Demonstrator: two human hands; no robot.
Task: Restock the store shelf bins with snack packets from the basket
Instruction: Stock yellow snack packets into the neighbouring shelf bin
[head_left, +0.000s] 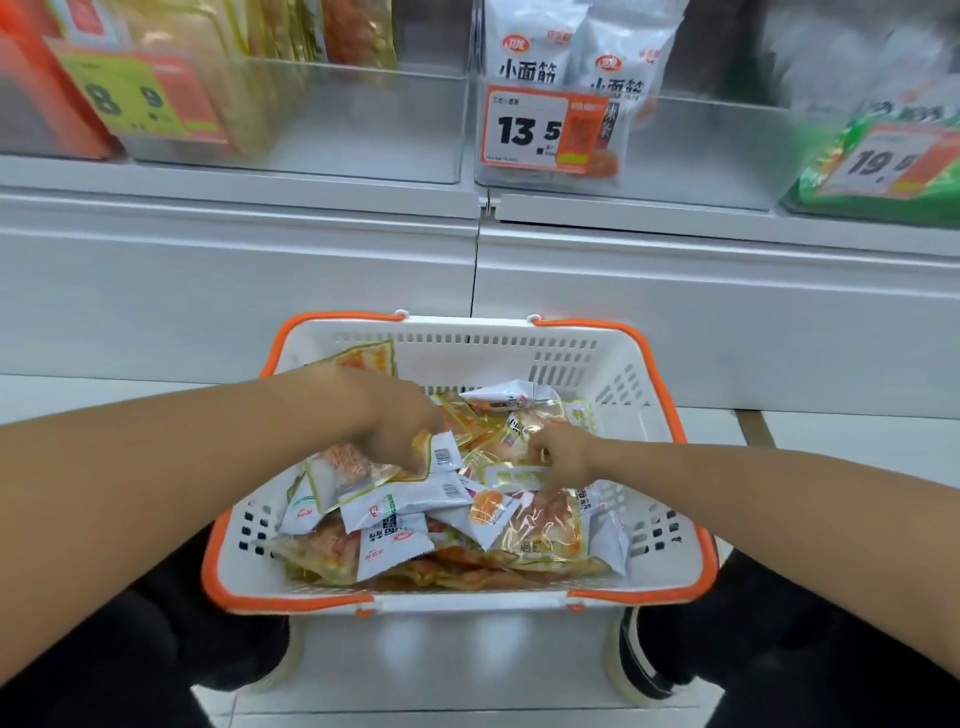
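A white basket (644, 545) with orange handles sits on the floor between my feet, holding several white and yellow-clear snack packets (410, 499). My left hand (400, 421) reaches into the pile and its fingers curl round a yellow-edged packet (434, 452) with a barcode. To the right, the fingers of my right hand (558, 452) pinch another yellow-clear packet (511, 475) lying on the heap. Above, clear shelf bins (363, 130) hold stock: white packets (540, 52) stand behind the 13.5 price tag (540, 130).
The left bin carries a yellow 8.9 tag (130, 98) with yellow packets behind. At the right stands a bin with green packs (831, 176) and a 19 tag. White shelf fronts (260, 270) rise behind the basket. My dark shoes (639, 660) flank it.
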